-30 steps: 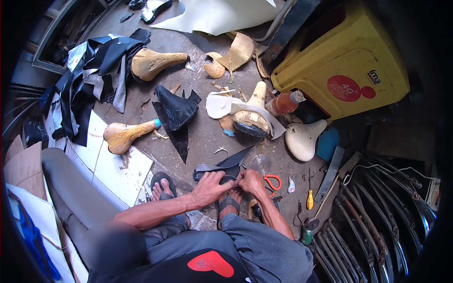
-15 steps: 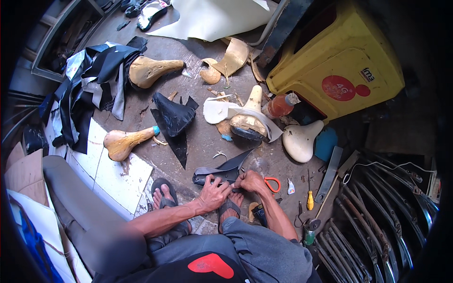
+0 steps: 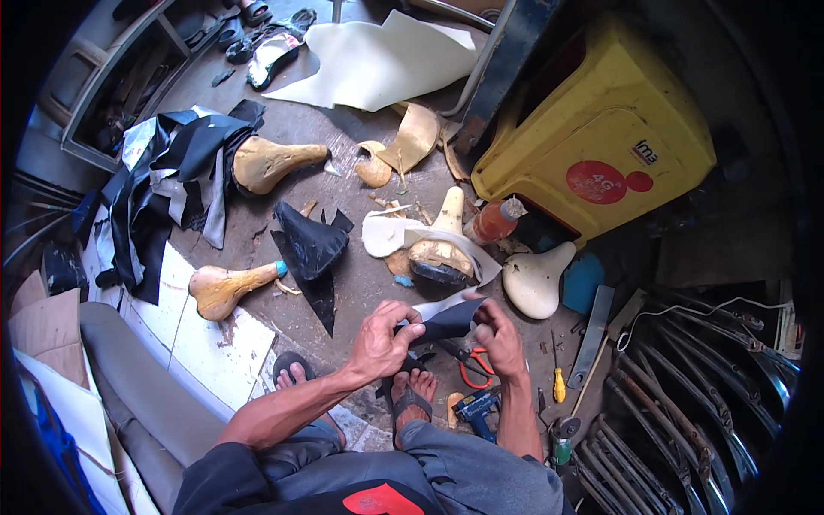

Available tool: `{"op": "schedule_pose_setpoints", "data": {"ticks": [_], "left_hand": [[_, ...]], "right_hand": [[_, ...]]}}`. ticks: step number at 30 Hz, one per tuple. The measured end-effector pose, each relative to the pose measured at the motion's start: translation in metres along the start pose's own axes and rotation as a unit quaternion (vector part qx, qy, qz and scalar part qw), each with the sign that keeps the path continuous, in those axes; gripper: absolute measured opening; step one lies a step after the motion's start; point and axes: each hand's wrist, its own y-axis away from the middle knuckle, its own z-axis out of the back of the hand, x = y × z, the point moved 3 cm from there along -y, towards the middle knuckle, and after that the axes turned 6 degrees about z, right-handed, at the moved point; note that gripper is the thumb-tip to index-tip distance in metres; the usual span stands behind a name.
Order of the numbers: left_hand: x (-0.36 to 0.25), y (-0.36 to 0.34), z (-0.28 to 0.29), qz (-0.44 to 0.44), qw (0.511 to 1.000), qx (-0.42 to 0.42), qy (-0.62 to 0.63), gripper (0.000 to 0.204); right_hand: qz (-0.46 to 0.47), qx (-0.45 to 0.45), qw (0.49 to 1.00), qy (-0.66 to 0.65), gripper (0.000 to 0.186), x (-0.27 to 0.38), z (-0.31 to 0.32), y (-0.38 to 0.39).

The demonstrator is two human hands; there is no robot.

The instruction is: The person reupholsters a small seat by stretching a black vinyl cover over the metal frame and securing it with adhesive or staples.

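Between both hands, raised in front of my feet, a piece of black leatherette is stretched. My left hand pinches its left end between thumb and fingers. My right hand grips the other end, its fingers curled in. The sheet's pale underside shows along its far edge. Under my right hand lies a pair of scissors with orange handles, partly hidden. Nearer my right foot a dark blue staple gun rests on the floor. Beyond my hands sits a bare bicycle saddle pad with a pale strip across it.
Left of centre are a black-covered saddle and a tan saddle pad. A cream saddle lies right, near a yellow plastic stool. A yellow-handled screwdriver and stacked metal bars are at the right.
Both hands have risen from the floor by my foot and moved farther away, spreading apart with the black leatherette held between them. The staple gun and more of the scissors now show.
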Motion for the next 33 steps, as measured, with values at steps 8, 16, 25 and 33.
{"op": "schedule_pose_setpoints", "data": {"ticks": [8,16,25,33], "left_hand": [[-0.01,-0.004,-0.011,0.226,0.957,0.071,0.168,0.029],[-0.005,-0.008,-0.009,0.195,0.972,0.065,0.115,0.03],[-0.005,0.002,-0.027,0.083,0.996,0.022,0.041,0.027],[-0.026,0.015,-0.037,-0.006,0.999,-0.035,0.016,0.028]], "right_hand": [[-0.042,-0.111,0.993,0.007,0.033,0.012,-0.02,0.005],[-0.041,-0.124,0.991,0.019,0.032,0.024,-0.03,0.004],[0.014,-0.163,0.986,0.019,0.026,0.021,-0.031,0.001],[0.028,-0.238,0.97,-0.045,0.019,0.013,-0.036,0.008]]}}
